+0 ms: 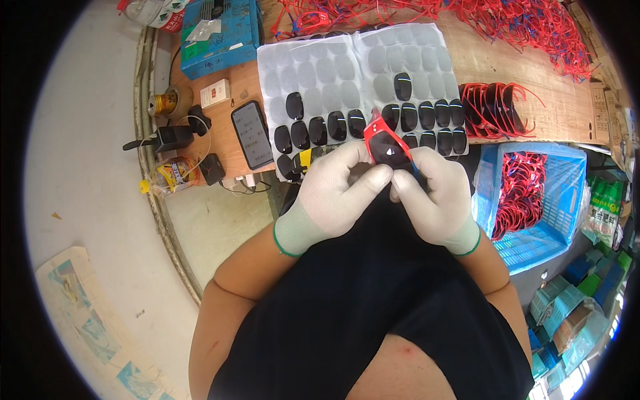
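Note:
Both my hands wear white knit gloves with green cuffs. Between them is a pair of red-framed sunglasses (389,148) with a dark lens showing. My left hand (337,193) grips its left side, thumb along the lower edge. On the other side, my right hand (433,197) pinches it, and the two thumbs nearly meet below the lens. Just beyond lies a white sheet (361,63) marked with rows of grey ovals. Several loose dark lenses (319,130) rest in rows on its nearer part, partly hidden by my hands.
Red frames (520,33) are heaped at the back right, with lensed sunglasses (495,110) lined up nearer. A blue crate (560,200) holds more red frames at right. On the left are a phone (252,135), a can (163,103), a bottle (175,175) and a blue box (223,40).

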